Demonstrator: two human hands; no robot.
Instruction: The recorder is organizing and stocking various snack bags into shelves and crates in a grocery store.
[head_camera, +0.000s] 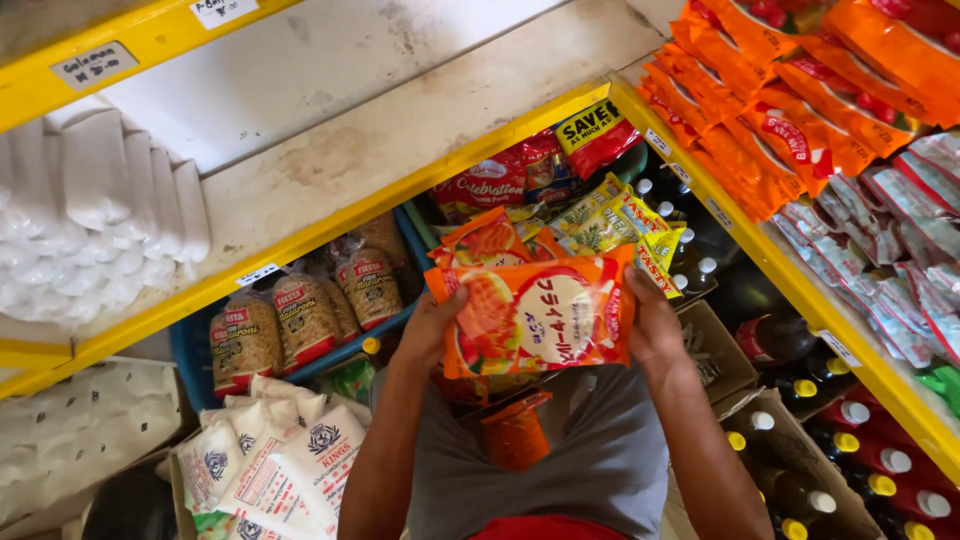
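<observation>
Both hands hold an orange noodle packet (540, 318) flat between them, above the person's grey shirt (590, 460). The left hand (432, 330) grips the packet's left edge: its fingers curl round behind the wrapper and are hidden there, the thumb lying near the front corner. The right hand (652, 325) clasps the right edge, its fingers closed over the wrapper's side. The packet thus spans the gap between the two sets of fingers, face up, with its long side running from one hand to the other. Just beyond the fingertips lie more snack packets (600, 225) in yellow and orange, and farther to the left of the left hand stand bags of macaroni (300, 318) in a blue bin (190, 350).
</observation>
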